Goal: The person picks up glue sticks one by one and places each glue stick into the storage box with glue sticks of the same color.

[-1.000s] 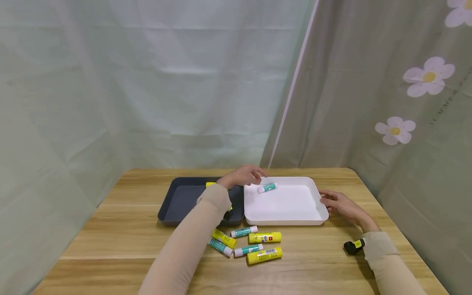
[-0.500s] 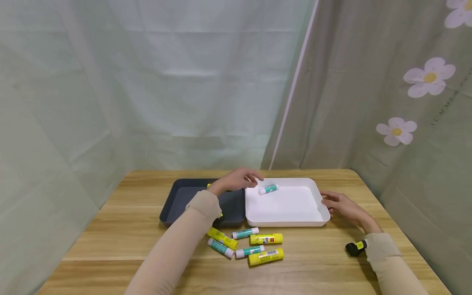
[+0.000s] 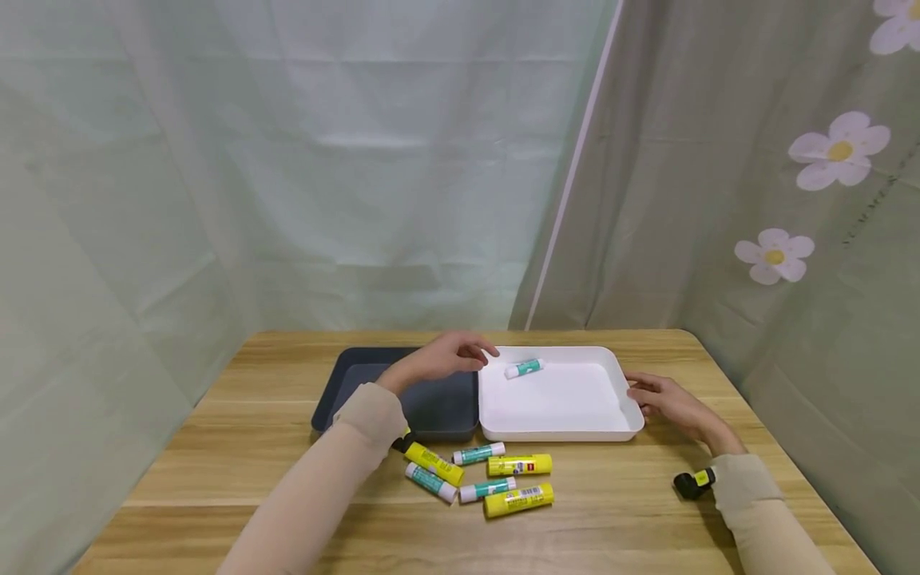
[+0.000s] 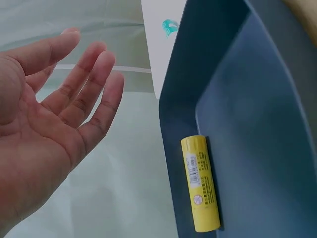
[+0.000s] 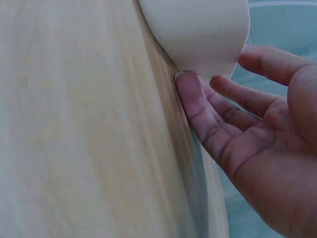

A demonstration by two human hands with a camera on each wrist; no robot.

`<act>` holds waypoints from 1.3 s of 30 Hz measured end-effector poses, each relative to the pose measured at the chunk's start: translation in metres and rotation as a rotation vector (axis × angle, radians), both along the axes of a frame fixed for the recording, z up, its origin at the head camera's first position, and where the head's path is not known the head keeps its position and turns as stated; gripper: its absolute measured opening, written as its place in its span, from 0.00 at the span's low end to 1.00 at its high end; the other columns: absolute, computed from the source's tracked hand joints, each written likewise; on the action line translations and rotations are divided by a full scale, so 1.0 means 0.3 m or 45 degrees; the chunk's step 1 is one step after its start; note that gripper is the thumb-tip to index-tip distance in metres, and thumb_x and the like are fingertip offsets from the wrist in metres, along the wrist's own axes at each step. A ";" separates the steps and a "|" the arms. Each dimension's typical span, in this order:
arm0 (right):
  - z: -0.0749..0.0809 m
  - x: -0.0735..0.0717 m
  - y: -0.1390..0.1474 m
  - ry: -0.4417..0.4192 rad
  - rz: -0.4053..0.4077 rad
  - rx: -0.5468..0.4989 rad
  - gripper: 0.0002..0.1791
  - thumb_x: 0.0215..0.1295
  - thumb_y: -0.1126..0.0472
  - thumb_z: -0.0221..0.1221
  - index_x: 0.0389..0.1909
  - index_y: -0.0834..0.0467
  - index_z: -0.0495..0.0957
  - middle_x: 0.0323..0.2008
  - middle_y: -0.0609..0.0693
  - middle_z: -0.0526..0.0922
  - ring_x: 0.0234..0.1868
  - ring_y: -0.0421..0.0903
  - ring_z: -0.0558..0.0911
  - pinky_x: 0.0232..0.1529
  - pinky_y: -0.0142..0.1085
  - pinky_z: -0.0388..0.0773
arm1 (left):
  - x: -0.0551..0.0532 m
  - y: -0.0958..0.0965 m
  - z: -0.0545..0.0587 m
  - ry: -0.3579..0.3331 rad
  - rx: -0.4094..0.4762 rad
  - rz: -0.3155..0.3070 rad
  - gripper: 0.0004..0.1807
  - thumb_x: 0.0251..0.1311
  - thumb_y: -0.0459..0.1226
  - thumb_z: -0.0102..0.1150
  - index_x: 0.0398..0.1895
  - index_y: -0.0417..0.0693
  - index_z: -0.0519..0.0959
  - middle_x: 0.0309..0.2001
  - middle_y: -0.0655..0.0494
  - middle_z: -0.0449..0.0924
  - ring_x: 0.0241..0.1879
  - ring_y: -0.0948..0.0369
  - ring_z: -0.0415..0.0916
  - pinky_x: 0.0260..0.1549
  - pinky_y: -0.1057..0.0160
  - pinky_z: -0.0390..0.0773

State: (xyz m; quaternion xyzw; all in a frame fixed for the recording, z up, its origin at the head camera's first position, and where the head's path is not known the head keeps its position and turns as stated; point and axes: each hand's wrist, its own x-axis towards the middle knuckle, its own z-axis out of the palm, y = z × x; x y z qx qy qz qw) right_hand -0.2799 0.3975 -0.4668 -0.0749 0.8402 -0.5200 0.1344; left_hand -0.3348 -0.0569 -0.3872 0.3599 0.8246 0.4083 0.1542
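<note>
My left hand (image 3: 442, 357) hovers over the dark tray (image 3: 352, 391) near its back right corner, fingers loosely bent and holding nothing. A yellow glue stick (image 4: 200, 183) lies against that tray's wall in the left wrist view; in the head view the arm hides it. Inside the white tray (image 3: 561, 403) lies a white-and-teal glue stick (image 3: 525, 368). At this tray's right side, my right hand (image 3: 672, 402) touches the outer wall, thumb near the rim and other fingers low, as the right wrist view shows.
In front of the trays, several glue sticks lie loose on the wooden table (image 3: 611, 511): yellow ones such as this yellow glue stick (image 3: 519, 501), and teal ones such as this white-and-teal glue stick (image 3: 479, 454). The trays stand side by side. Curtains (image 3: 402, 200) hang behind.
My left hand has drawn back leftward from the white tray, over the dark tray. My right hand stays at the white tray's side. The glue sticks lie as before.
</note>
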 end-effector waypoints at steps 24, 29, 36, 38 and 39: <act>-0.006 -0.013 -0.008 0.004 -0.005 -0.026 0.37 0.80 0.56 0.56 0.78 0.73 0.55 0.65 0.71 0.72 0.50 0.43 0.80 0.49 0.33 0.81 | 0.076 -0.107 0.001 0.038 0.022 -0.035 0.17 0.76 0.31 0.56 0.64 0.44 0.80 0.57 0.39 0.81 0.55 0.53 0.79 0.57 0.53 0.79; -0.006 -0.014 -0.007 0.009 0.006 0.001 0.38 0.80 0.55 0.56 0.78 0.73 0.54 0.66 0.71 0.72 0.51 0.45 0.79 0.49 0.33 0.81 | 0.088 -0.123 -0.006 0.027 0.010 -0.012 0.18 0.76 0.31 0.57 0.65 0.44 0.80 0.56 0.40 0.81 0.55 0.53 0.80 0.55 0.53 0.80; -0.005 -0.012 -0.007 0.010 0.005 0.003 0.38 0.80 0.54 0.56 0.78 0.73 0.54 0.67 0.71 0.71 0.52 0.45 0.79 0.49 0.33 0.80 | 0.106 -0.137 -0.016 0.011 -0.003 0.030 0.18 0.76 0.34 0.57 0.65 0.46 0.80 0.57 0.46 0.83 0.56 0.55 0.80 0.57 0.52 0.80; -0.005 -0.011 -0.008 0.009 0.006 -0.004 0.38 0.80 0.55 0.56 0.78 0.73 0.54 0.67 0.72 0.70 0.53 0.45 0.79 0.49 0.33 0.80 | 0.113 -0.140 -0.013 0.012 0.000 0.034 0.18 0.76 0.34 0.57 0.65 0.46 0.80 0.57 0.49 0.83 0.57 0.54 0.79 0.57 0.51 0.80; -0.005 -0.011 -0.008 0.008 0.008 -0.007 0.38 0.80 0.55 0.56 0.78 0.73 0.54 0.68 0.72 0.70 0.53 0.46 0.79 0.49 0.33 0.80 | 0.116 -0.142 -0.014 0.016 0.003 0.030 0.18 0.76 0.34 0.57 0.65 0.45 0.80 0.57 0.50 0.83 0.57 0.54 0.79 0.57 0.52 0.80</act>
